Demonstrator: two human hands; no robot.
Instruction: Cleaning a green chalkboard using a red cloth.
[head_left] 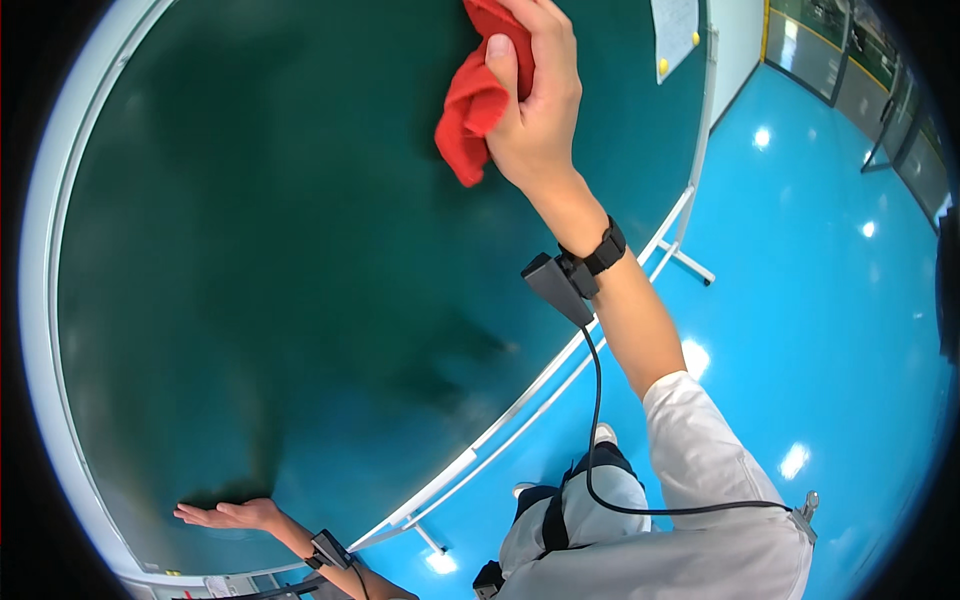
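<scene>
A large dark green board [300,300] in a pale frame fills most of the head view. High up on it, my right hand [540,110] grips a red cloth [470,115] that is bunched against the surface. Part of the cloth hangs out below my thumb. Down at the lower left, my left hand [228,514] is stretched out near the board with its fingers extended and nothing in it. Whether it touches the surface I cannot tell. A black strap with a dark device [560,285] sits on my right wrist, and a similar device [328,548] is on my left.
A white paper [676,35] is held to the board by yellow magnets at the upper right. White stand legs with casters [690,262] reach out over the glossy blue floor [800,300]. A black cable [598,420] runs from my right wrist to a clip on my sleeve. Glass doors [810,45] stand at the far right.
</scene>
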